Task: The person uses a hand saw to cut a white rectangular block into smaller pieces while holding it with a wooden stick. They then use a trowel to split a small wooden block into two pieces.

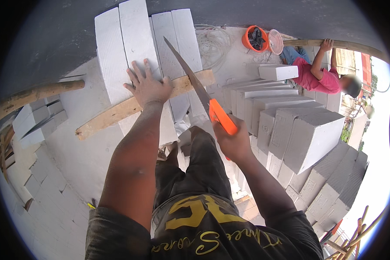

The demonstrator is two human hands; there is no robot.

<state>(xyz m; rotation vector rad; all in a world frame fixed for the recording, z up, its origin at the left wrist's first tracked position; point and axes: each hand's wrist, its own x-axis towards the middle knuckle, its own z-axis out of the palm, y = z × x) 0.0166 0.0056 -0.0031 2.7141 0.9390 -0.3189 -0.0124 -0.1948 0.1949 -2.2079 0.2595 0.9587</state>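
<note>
My left hand (148,88) lies flat with fingers spread, the fingers on a white block (110,56) and the palm over a wooden plank (112,115). The plank crosses several upright white blocks at a slant. In my right hand (234,141) is the orange handle of a handsaw (190,74), my fingers wrapped round it. The blade points up and to the left, passing over the plank near its right end. I cannot tell whether its teeth touch the plank or the block (167,43) behind it.
White blocks are stacked in rows at right (314,134) and form a wall (52,203) at lower left. An orange bucket (255,39) with black plastic stands at the back near coiled tubing (214,43). A person in a pink shirt (316,78) grips a wooden pole (307,42).
</note>
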